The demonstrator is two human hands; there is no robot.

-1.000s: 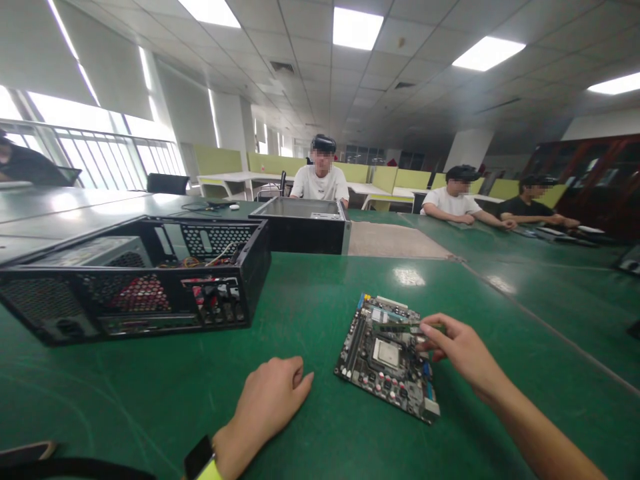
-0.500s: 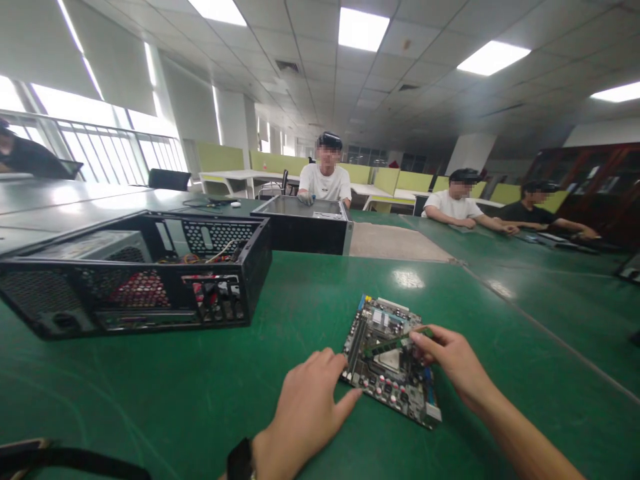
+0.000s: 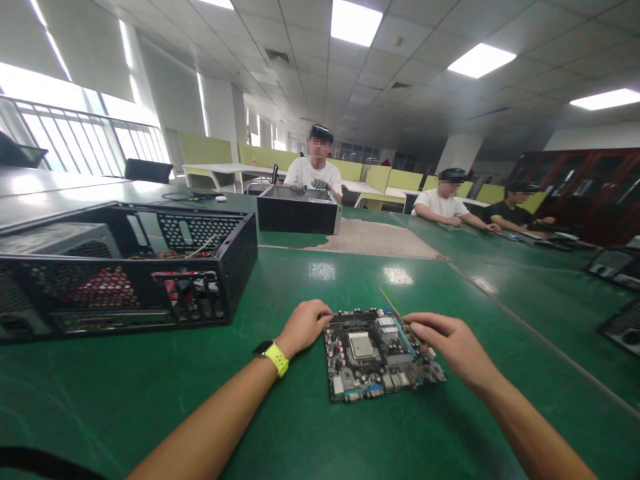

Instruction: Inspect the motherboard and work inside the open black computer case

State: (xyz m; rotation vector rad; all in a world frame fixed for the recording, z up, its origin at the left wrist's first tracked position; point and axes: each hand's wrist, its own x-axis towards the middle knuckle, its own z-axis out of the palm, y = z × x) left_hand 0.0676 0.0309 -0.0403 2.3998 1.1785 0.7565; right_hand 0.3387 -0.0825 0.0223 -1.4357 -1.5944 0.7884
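A motherboard [image 3: 377, 357] lies on the green table, its silver square processor [image 3: 361, 345] facing up near the middle. My left hand [image 3: 305, 325] is closed on its far left corner, with thumb and fingers at the edge. At the board's right side, my right hand [image 3: 447, 337] pinches a RAM stick [image 3: 390, 301]. The stick shows almost edge-on as a thin strip slanting toward the far left; its near end is hidden by the fingers. A yellow-green watch strap [image 3: 277, 359] is on my left wrist.
An open black computer case [image 3: 240, 267] with a power supply and cables stands at left. Another dark case [image 3: 297, 217] is across the table before a gloved person [image 3: 313, 175]. Two more people sit at far right. Part of a dark case [image 3: 620, 267] shows at the right edge.
The motherboard has turned on the table. My left hand has moved from its near left side to the far left corner. The RAM stick has shifted from above the processor to the right side.
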